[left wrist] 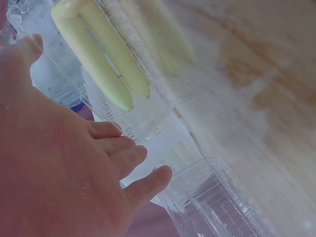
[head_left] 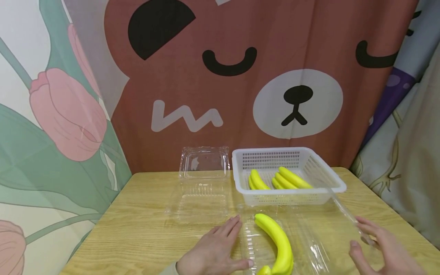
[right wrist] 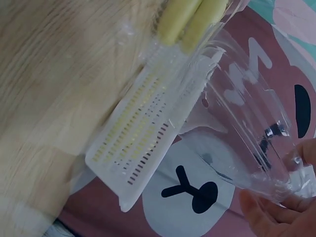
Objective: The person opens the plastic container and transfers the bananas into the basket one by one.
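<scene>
A clear plastic clamshell box (head_left: 250, 244) lies at the table's front, holding a yellow banana (head_left: 282, 244); both wrist views show two bananas (left wrist: 94, 57) side by side. Fingers extended and thumb spread, my left hand (head_left: 217, 247) rests at the box's left edge. On the other side, my right hand (head_left: 385, 244) pinches the rim of the clear lid (right wrist: 242, 123) between thumb and fingers. The lid stands raised and tilted on the right, and its transparency makes its exact outline hard to see.
Behind the box stands a white perforated basket (head_left: 288, 198) with several bananas (head_left: 292, 178) in it. Another clear clamshell (head_left: 204, 162) stands open at the back left. A wooden table (head_left: 137, 221) carries everything, with a printed curtain (head_left: 178, 84) directly behind.
</scene>
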A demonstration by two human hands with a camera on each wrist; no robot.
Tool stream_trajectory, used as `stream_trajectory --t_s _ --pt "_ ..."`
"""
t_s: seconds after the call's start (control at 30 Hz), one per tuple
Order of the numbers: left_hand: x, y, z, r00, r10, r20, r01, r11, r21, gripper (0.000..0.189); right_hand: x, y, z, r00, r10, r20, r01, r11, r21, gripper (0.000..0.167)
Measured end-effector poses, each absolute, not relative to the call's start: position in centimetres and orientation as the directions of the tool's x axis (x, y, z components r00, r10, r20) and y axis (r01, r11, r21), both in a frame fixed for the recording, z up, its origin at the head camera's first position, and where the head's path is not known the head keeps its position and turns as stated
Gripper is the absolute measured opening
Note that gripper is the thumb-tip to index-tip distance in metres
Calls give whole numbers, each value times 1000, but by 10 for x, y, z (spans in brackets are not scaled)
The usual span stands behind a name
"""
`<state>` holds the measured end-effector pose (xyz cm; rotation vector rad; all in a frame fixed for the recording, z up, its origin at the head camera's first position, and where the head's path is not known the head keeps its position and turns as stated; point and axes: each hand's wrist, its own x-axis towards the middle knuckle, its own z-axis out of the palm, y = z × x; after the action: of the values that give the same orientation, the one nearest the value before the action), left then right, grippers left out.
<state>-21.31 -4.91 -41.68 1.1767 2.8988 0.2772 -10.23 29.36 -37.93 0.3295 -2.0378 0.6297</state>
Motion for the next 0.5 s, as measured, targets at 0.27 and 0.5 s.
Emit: stream_trajectory --t_s 0.27,0.5 --pt "-213 -49 -416 -721 690 59 690 709 147 104 -103 316 -391 -718 160 678 -156 911 -381 54" --pt "-213 -50 -416 -714 696 71 697 700 154 104 -106 340 -423 -874 233 426 118 953 -279 73"
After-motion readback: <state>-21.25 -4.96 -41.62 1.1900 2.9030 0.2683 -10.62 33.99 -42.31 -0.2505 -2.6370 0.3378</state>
